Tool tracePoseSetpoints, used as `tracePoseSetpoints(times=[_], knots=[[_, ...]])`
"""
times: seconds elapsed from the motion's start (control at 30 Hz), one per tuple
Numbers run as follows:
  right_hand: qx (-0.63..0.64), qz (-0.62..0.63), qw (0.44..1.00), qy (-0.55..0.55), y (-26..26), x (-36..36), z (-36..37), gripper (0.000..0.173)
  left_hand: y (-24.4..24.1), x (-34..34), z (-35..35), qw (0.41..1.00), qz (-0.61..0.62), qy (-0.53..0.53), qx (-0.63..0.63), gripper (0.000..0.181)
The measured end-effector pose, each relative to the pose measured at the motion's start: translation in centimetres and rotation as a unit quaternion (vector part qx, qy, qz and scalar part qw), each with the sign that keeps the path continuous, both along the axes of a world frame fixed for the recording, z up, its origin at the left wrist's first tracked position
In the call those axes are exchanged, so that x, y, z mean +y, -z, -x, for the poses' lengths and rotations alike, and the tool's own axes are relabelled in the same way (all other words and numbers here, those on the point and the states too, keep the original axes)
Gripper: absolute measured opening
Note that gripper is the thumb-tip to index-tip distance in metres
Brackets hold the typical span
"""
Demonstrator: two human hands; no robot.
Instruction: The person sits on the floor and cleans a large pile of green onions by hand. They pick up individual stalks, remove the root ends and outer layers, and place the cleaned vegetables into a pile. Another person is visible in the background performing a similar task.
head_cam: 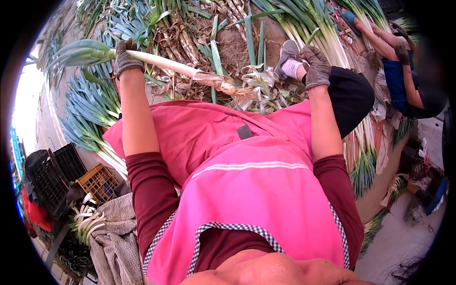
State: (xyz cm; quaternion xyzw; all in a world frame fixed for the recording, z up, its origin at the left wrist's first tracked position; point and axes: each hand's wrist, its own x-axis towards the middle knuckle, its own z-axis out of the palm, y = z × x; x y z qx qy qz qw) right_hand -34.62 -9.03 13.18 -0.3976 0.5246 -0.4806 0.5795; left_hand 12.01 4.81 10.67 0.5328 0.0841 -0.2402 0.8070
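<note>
My left hand [127, 58], in a grey-brown knit glove, grips a leek [167, 66] where the white stalk meets the green leaves. The leek lies across the view, leaves at the left, its rooted end [244, 93] above my pink apron. Loose brown outer skin hangs around the stalk near the roots. My right hand [316, 66], gloved alike, is raised over my right knee with its fingers curled; a short green leaf piece [312, 35] shows beside the fingertips, and whether they hold it I cannot tell.
Untrimmed leeks [181, 39] and peeled skins [265, 80] lie before me. Cleaned leeks [320, 25] are piled at upper right, others [92, 107] at left. A co-worker's arm [411, 82] shows at right. Plastic crates [99, 181] and a grey cloth [115, 245] are at lower left.
</note>
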Motion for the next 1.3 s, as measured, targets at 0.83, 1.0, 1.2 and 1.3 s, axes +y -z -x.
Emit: tracePoseSetpoints(times=[0.83, 1.0, 1.2, 1.3], knots=[[0.117, 0.083, 0.641, -0.754, -3.2, 12.1, 0.0, 0.04, -2.5, 2.0, 2.2, 1.0, 0.018, 0.011, -0.004, 0.019], [0.097, 0.041, 0.567, -0.817, -1.1, 13.9, 0.4, 0.072, -2.7, 0.7, 3.3, 0.997, 0.074, -0.004, -0.011, 0.025], [0.13, -0.157, 0.785, -0.584, -0.9, 10.2, -2.4, 0.055, -2.7, 0.6, 3.8, 0.997, 0.075, 0.008, 0.021, 0.023], [-0.062, -0.264, 0.936, -0.225, 0.7, 7.1, -3.5, 0.008, -3.2, 0.9, 4.1, 0.998, 0.051, 0.013, 0.018, 0.024]])
